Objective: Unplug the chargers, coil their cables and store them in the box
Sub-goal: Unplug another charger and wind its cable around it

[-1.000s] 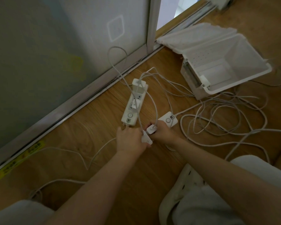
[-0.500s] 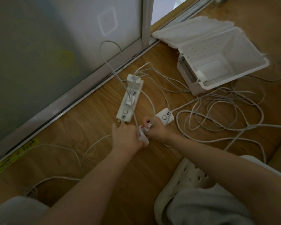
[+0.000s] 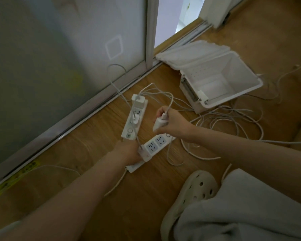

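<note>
Head view: wooden floor (image 3: 151,199), glass sliding door (image 3: 59,58); right hand (image 3: 174,124) grip clasps charger (image 3: 159,123); left hand (image 3: 127,151) grip unclear.

Grey trousers (image 3: 241,214), cream perforated clog (image 3: 195,192)

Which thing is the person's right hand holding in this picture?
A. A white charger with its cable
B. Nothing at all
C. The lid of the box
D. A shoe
A: the right hand has its fingers curled round a white charger, held above the power strip with its cable looping up from the top.
</note>
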### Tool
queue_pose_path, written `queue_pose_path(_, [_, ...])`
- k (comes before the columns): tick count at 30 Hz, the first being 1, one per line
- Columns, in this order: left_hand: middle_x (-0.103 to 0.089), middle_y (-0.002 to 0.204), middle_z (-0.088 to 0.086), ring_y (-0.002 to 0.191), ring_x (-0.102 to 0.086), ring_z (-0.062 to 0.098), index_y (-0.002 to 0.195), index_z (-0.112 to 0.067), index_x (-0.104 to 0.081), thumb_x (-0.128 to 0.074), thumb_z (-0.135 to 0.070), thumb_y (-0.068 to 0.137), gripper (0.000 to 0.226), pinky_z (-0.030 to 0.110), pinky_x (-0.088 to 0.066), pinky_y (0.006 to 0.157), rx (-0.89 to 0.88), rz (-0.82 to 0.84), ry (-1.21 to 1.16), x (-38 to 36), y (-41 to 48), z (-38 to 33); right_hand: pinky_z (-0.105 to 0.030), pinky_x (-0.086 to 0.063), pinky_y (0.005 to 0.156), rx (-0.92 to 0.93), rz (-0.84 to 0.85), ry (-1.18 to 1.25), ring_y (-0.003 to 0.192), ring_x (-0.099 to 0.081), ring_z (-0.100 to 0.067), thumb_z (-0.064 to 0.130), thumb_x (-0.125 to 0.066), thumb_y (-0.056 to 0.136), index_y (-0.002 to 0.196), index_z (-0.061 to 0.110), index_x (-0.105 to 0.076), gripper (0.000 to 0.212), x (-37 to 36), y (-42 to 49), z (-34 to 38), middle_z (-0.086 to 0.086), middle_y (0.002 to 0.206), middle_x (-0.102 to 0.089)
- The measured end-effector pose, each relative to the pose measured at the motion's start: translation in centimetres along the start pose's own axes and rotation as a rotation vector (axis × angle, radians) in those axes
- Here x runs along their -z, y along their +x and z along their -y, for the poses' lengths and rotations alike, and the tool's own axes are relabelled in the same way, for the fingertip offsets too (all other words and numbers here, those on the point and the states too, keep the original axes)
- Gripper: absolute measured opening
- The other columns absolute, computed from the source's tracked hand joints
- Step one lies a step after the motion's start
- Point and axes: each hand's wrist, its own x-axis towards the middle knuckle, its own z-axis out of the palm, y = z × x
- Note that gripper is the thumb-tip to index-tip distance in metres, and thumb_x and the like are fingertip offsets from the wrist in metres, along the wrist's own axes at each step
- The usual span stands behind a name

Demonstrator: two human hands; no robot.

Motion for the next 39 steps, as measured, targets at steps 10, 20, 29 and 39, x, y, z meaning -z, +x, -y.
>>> queue_pose_path(10, [-0.058, 0.106, 0.0, 0.093, -0.056, 0.012, 0.114, -0.017, -0.052, -0.053, -0.026, 0.093, 0.022, 0.026, -0.047, 0.076, -0.293, -0.308, -0.778, 11.1, -5.5, -3.0, -0.011, -0.049, 0.064, 0.098, -0.172, -0.057, 0.084, -0.055, -0.008, 0.016, -0.059, 0.09, 0.116, 0.008, -0.04, 0.034, 1.8, -3.0, 5.3, 0.005, 0.094, -0.052])
queue_pose_path(20, [-0.056, 0.092, 0.001, 0.075, -0.055, 0.011, 0.111, -0.018, -0.05, -0.047, -0.023, 0.096, 0.016, 0.022, -0.045, 0.061, -0.392, -0.213, -0.835, 13.7, -8.1, -4.3, -0.005, -0.042, 0.063, 0.138, -0.184, -0.355, 0.077, -0.05, 0.003, 0.026, -0.062, 0.087, 0.121, 0.015, -0.039, 0.042, 3.6, -4.4, 8.0, 0.014, 0.092, -0.05])
queue_pose_path(29, [-0.062, 0.067, -0.004, 0.058, -0.056, 0.009, 0.088, -0.024, -0.056, -0.04, -0.021, 0.095, 0.018, 0.018, -0.044, 0.047, -0.65, -0.424, -1.17, 20.8, -11.8, -4.3, -0.015, -0.043, 0.09, 0.333, -0.264, -0.419, 0.104, -0.047, -0.007, 0.013, -0.05, 0.093, 0.119, 0.012, -0.055, 0.027, 6.0, -1.5, 9.0, -0.002, 0.119, -0.054])
queue_pose_path(39, [-0.057, 0.075, 0.002, 0.047, -0.053, -0.001, 0.093, -0.02, -0.053, -0.037, -0.022, 0.098, 0.016, 0.012, -0.04, 0.041, -0.642, -0.512, -1.095, 21.8, -12.4, -3.5, -0.029, -0.036, 0.105, 0.392, -0.285, 0.019, 0.132, -0.038, -0.011, 0.018, -0.057, 0.091, 0.143, 0.021, -0.022, 0.063, 5.9, -0.1, 11.7, 0.0, 0.145, -0.039])
